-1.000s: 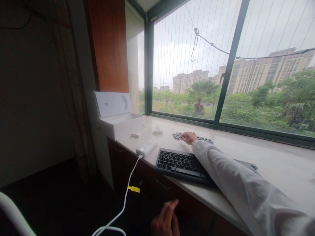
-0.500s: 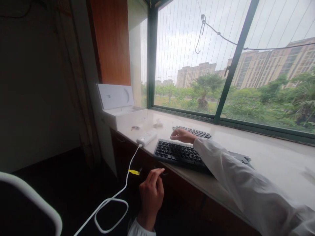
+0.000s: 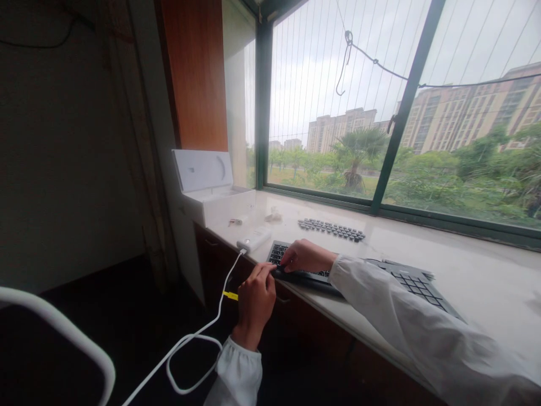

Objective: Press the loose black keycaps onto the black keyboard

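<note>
A dark keyboard with black keys lies along the sill's front edge, partly hidden by both hands and the right sleeve. My left hand is closed at its near left corner, fingertips at the front edge. Over the left part of the keys, my right hand is bent down with its fingers pinched together. Its fingertips meet those of the left hand, and whatever is between them is too small to make out. Behind the keyboard, loose keycaps are laid out in rows. A dark frame with square openings rests to the right, partly behind the right sleeve.
An open white box stands at the left end of the white sill. Near it are a white power bank with a white cable, a small metal object and a crumpled pale piece. Windows rise behind.
My right hand has come down from above the loose keycaps to the left part of the keyboard. My left hand has risen from below the sill to the keyboard's front edge.
</note>
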Available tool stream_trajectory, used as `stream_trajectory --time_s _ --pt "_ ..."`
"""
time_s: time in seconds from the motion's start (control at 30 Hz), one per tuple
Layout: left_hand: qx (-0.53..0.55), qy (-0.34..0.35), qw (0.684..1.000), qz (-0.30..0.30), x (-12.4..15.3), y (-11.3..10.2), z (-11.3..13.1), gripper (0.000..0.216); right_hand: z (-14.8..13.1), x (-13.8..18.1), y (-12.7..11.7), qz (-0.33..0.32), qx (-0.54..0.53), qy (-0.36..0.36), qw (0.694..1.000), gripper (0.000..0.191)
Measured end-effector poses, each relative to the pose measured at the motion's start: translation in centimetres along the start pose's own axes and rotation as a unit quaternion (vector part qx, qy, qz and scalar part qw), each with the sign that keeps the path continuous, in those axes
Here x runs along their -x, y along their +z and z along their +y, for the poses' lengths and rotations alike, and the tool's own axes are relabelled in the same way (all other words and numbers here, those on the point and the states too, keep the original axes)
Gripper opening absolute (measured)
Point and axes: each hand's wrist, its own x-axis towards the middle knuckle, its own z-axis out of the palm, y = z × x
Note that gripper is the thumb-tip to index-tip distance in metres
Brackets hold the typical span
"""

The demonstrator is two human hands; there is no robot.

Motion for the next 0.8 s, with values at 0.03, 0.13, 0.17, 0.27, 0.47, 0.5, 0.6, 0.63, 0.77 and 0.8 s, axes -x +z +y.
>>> stream_trajectory --time_s 0.03,0.13,0.17,0.27,0.47,0.5,0.6,0.63,0.77,0.8 --pt "0.001 0.000 1.000 0.001 0.1 0.1 0.0 0.034 -0.2 0.1 -0.1 0.001 0.004 0.003 1.000 0.024" --pt "0.002 0.002 1.000 0.001 0.3 0.1 -0.1 0.035 -0.9 0.2 -0.2 0.014 0.020 0.023 0.999 0.023" --pt "0.001 0.003 1.000 0.002 0.3 0.2 -0.1 0.035 -1.2 0.3 -0.2 0.017 0.028 0.032 0.999 0.022" --pt "0.001 0.006 1.000 0.002 0.3 0.2 -0.2 0.035 -2.0 0.5 0.0 0.022 0.063 0.051 0.997 0.019" --pt "0.000 0.007 1.000 0.002 0.3 0.3 -0.2 0.034 -2.8 0.8 0.7 0.057 0.121 0.071 0.988 0.018" --pt "-0.001 0.006 1.000 0.002 0.3 0.3 -0.2 0.034 -2.8 0.8 0.8 0.060 0.123 0.072 0.988 0.018" --pt "-0.003 0.005 1.000 -0.001 0.3 0.2 -0.1 0.034 -2.7 0.7 0.9 0.059 0.120 0.074 0.988 0.018" --pt "-0.003 0.005 1.000 -0.002 0.4 0.2 -0.1 0.034 -2.7 0.7 0.8 0.057 0.118 0.076 0.988 0.018" --pt "-0.006 0.003 1.000 -0.003 0.4 0.3 -0.1 0.035 -2.6 0.4 0.6 0.051 0.106 0.083 0.990 0.018" --pt "-0.006 0.003 1.000 -0.003 0.4 0.3 -0.1 0.035 -2.6 0.4 0.6 0.049 0.101 0.082 0.990 0.018"
